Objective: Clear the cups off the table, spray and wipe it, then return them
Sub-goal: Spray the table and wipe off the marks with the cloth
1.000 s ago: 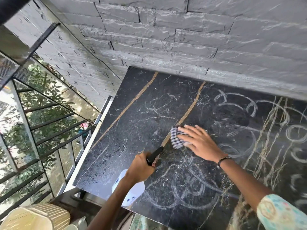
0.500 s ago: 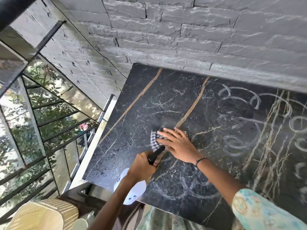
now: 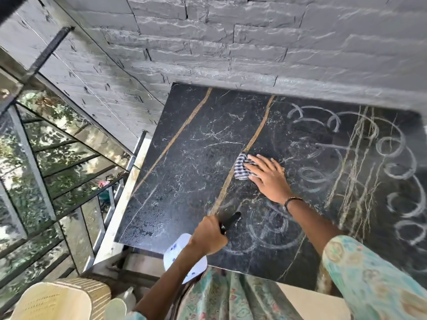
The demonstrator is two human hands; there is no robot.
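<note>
The black marble table (image 3: pixel 189 172) with gold veins fills the middle of the view; its right half carries white swirled wipe streaks. My right hand (image 3: pixel 268 176) lies flat with straight fingers on a blue-and-white checked cloth (image 3: pixel 241 168), pressing it onto the tabletop near the second gold vein. My left hand (image 3: pixel 209 236) grips a white spray bottle (image 3: pixel 182 259) at the table's near edge, its black nozzle (image 3: pixel 231 221) pointing over the surface. No cups stand on the tabletop.
A grey stone-brick wall (image 3: pixel 254 42) runs along the table's far edge. A glass and metal railing (image 3: pixel 46 158) stands to the left. A cream plastic chair (image 3: pixel 57 299) sits at the lower left, with a pale cup-like object (image 3: pixel 116 308) beside it.
My right hand has slid the cloth first toward the near left, then back up and to the right. My left hand still holds the bottle at the near edge.
</note>
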